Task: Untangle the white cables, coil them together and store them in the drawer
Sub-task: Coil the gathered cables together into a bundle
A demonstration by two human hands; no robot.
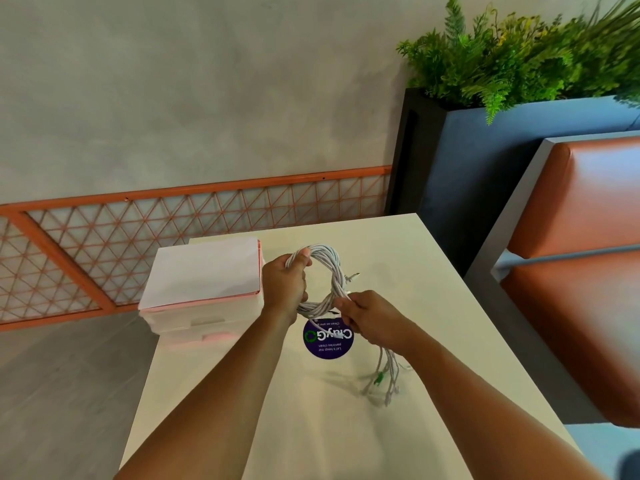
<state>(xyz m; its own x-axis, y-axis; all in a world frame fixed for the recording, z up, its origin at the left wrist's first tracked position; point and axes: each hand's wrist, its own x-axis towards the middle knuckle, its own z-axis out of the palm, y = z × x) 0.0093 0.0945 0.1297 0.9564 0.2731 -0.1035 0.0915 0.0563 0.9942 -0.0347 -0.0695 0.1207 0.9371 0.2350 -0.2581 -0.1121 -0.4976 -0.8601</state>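
A bundle of white cables forms a round coil held up above the cream table. My left hand grips the coil's left side, thumb on top of the strands. My right hand grips the strands at the coil's lower right. Below that hand the loose cable ends hang down to the table, one with a green connector. The drawer unit, white and translucent with pink trim, stands on the table's far left corner with its drawers closed.
A round purple sticker lies on the table under the coil. An orange lattice railing runs behind the drawer unit. At the right are an orange padded bench and a dark planter with green plants.
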